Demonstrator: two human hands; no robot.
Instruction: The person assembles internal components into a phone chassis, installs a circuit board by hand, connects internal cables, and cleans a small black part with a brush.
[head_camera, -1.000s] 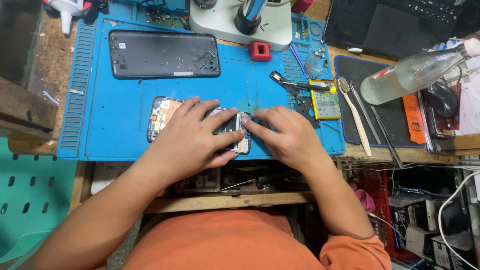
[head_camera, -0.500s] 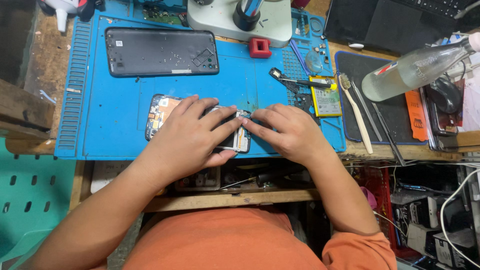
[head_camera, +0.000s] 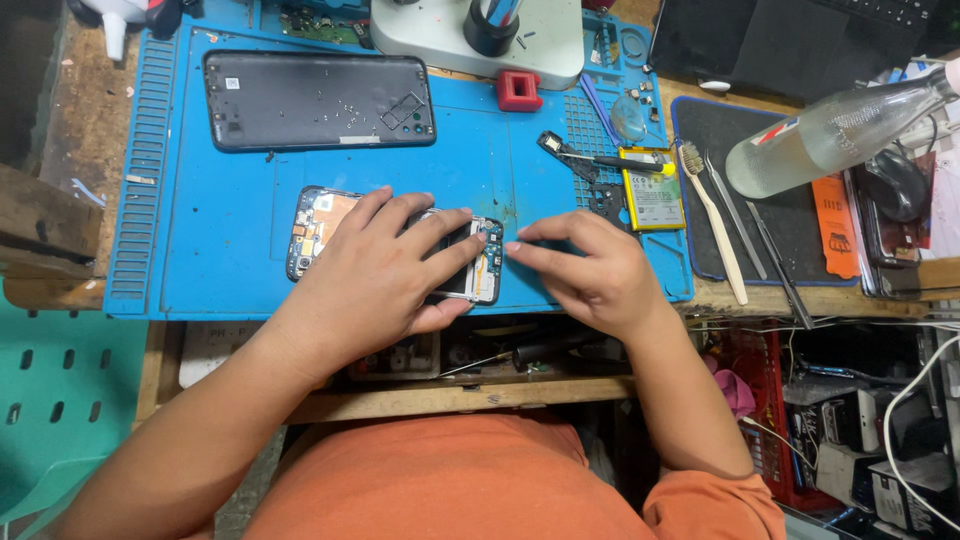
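Phone (head_camera: 318, 222) opened, orange and circuit-green innards bare (mostly under pressing left hand (head_camera: 385, 270)), right hand (head_camera: 590, 272) fingertips beside it.

Opened phone (head_camera: 320, 222) on mat (head_camera: 210, 270) under left hand (head_camera: 385, 270), right hand (head_camera: 590, 275) beside, back cover (head_camera: 318, 100) behind, battery (head_camera: 652, 195) right

wooden workbench (head_camera: 60, 150), worn top. lying directly on it: blue repair mat (head_camera: 220, 200) across the middle, black mat (head_camera: 790, 210) just to its right, clear glass bottle (head_camera: 840, 125) on its side, black mouse (head_camera: 897, 180) at right edge.
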